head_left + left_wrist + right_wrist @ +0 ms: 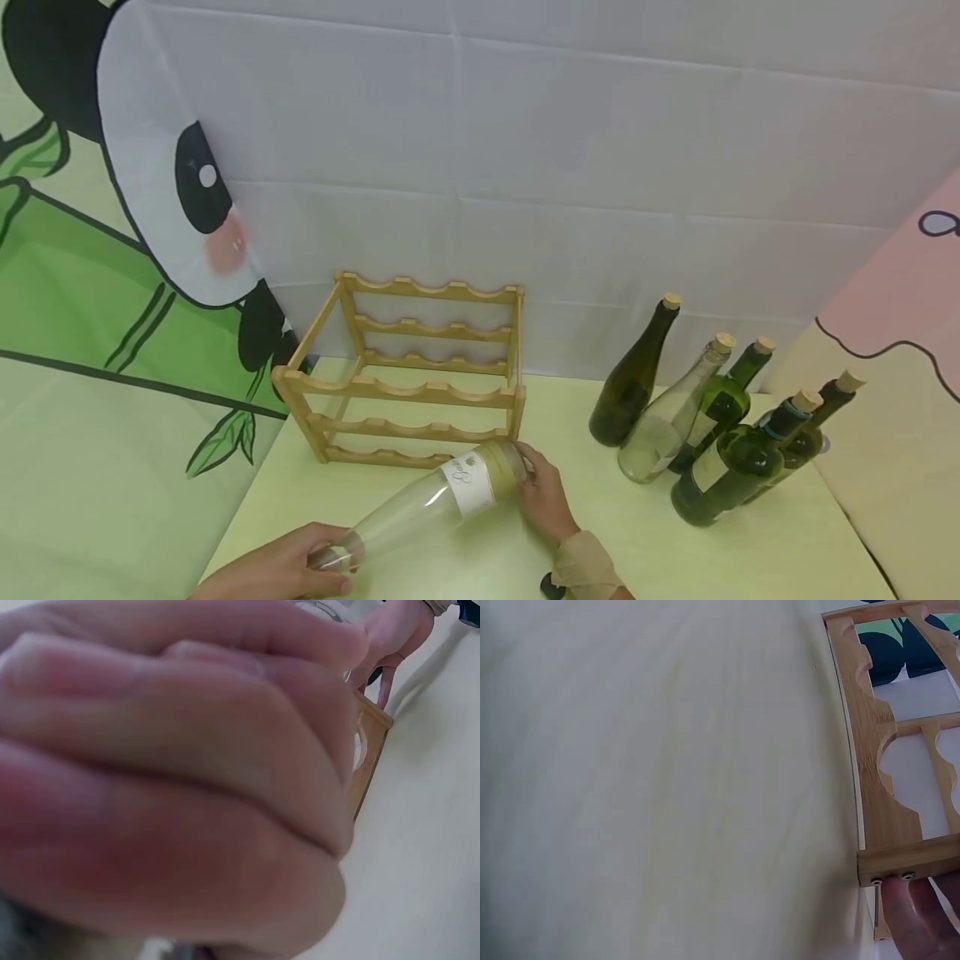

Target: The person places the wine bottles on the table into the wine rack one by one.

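A clear glass wine bottle with a white label is held slantwise in front of the wooden wine rack. Its neck points to the lower left, where my left hand grips it. At the other end my right hand holds the base, with its fingers round the edge. In the left wrist view the curled left fingers fill most of the picture and hide the neck. The right wrist view has the right fingertips close by a bolted corner of the rack.
Several corked bottles stand at the right of the table, among them a dark bottle, a clear bottle and a green bottle. Behind the table hangs a printed cloth. A small black object lies by the right wrist.
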The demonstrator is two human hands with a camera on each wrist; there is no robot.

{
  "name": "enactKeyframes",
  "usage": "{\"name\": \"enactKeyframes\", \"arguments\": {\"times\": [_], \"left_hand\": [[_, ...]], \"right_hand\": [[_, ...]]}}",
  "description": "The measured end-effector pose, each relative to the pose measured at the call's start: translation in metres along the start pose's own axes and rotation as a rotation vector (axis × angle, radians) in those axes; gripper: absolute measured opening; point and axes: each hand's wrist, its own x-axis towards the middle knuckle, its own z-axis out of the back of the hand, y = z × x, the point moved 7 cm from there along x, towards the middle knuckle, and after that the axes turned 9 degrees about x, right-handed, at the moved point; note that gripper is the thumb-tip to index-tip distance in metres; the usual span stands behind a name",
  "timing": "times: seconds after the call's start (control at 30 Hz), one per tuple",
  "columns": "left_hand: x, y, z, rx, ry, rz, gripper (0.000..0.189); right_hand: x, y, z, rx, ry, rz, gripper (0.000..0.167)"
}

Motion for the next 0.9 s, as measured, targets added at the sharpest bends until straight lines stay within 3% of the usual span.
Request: {"name": "enactKeyframes", "arguments": {"times": [0.23,0.4,0.7,0.9], "left_hand": [[-0.01,-0.002,0.006,-0.001,-0.017,0.018,0.029],[-0.02,0.004,0.016,0.063,-0.103,0.08,0.038],[-0.027,0.007,0.021,0.016,-0.129,0.111,0.036],[-0.022,-0.002,0.017,-0.101,-0.03,-0.03,0.025]], "right_hand": [[0.001,0.001,-0.001,0.068,-0.01,0.002,0.047],[0.004,0.004,-0.002,0.052,-0.025,-0.004,0.036],[0.004,-0.001,-0.003,0.094,-0.016,-0.002,0.036],[0.003,-0.002,-0.003,0.089,-0.024,-0.034,0.035]]}}
